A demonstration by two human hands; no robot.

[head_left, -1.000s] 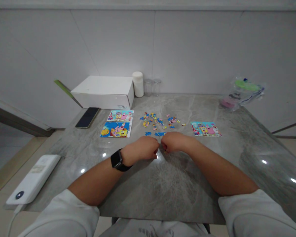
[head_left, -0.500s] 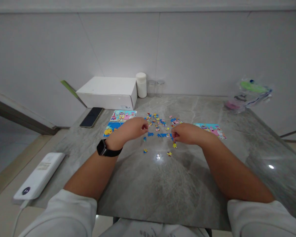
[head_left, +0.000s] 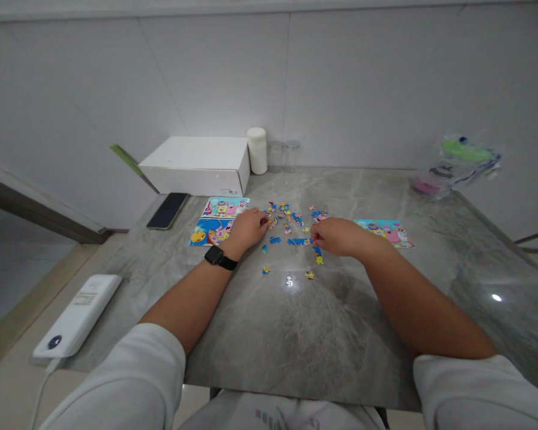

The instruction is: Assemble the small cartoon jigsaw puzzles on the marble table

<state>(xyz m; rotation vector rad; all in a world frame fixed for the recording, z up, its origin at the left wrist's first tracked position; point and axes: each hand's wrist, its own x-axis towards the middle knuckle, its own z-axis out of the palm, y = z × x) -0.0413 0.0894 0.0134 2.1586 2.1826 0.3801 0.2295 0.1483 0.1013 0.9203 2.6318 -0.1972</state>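
My left hand (head_left: pixel 250 227), with a black watch (head_left: pixel 214 255) on its wrist, has its fingers curled together at the left edge of a loose pile of small jigsaw pieces (head_left: pixel 287 217). What those fingertips hold, if anything, is hidden. On the other side, my right hand (head_left: pixel 334 235) pinches at the right end of a joined blue strip of jigsaw pieces (head_left: pixel 298 242), where a short column runs down to a yellow piece (head_left: pixel 319 260). Nearer me lie single pieces: a yellow-blue one (head_left: pixel 266 270), a pale one (head_left: pixel 289 280) and a yellow one (head_left: pixel 309 275).
Picture sheets (head_left: pixel 212 232) lie left of the pieces, and a picture card (head_left: pixel 388 232) lies right. A phone (head_left: pixel 168 211), white box (head_left: pixel 197 167), white bottle (head_left: pixel 257 151) and glass jars (head_left: pixel 283 157) stand behind. A power bank (head_left: pixel 78 315) is at the left edge, a plastic bag (head_left: pixel 452 167) back right.
My left hand has shifted back toward the pile's left edge, its wrist moving right and uncovering more of the picture sheet. My right hand stays at the strip's end. The view has shifted slightly.
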